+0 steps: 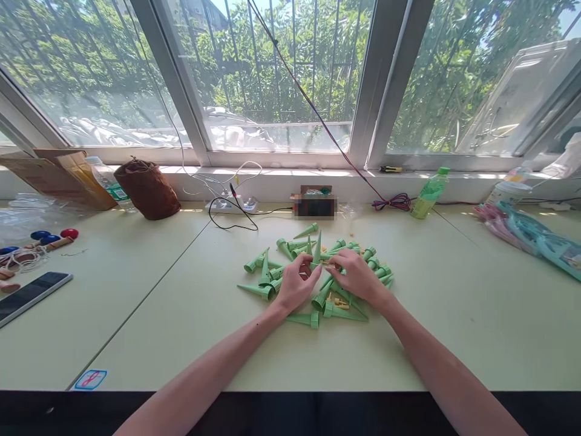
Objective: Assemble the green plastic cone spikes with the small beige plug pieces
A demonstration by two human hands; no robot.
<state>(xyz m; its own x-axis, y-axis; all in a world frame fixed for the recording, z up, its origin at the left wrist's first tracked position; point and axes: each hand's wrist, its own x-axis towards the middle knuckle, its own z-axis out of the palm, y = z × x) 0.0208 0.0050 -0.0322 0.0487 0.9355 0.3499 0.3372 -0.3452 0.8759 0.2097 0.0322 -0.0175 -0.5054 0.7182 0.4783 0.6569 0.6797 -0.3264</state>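
Observation:
A heap of several green plastic cone spikes (272, 275) lies on the pale table (181, 339) in front of me, with small yellow bits (351, 233) scattered among them. My left hand (296, 284) rests on the heap with its fingers curled in a pinch near the middle. My right hand (356, 274) is over the right side of the heap, fingers bent and pinched on a green cone spike (323, 257) that points left toward my left hand. What my left fingers hold is too small to make out.
Along the window sill stand a brown pouch (147, 189), a clear bottle (108, 181), a cardboard box (59, 175), a power strip with cables (231, 204) and a green bottle (429, 194). A phone (31, 293) and ball toys (49, 239) lie left; plastic bags (531, 236) right.

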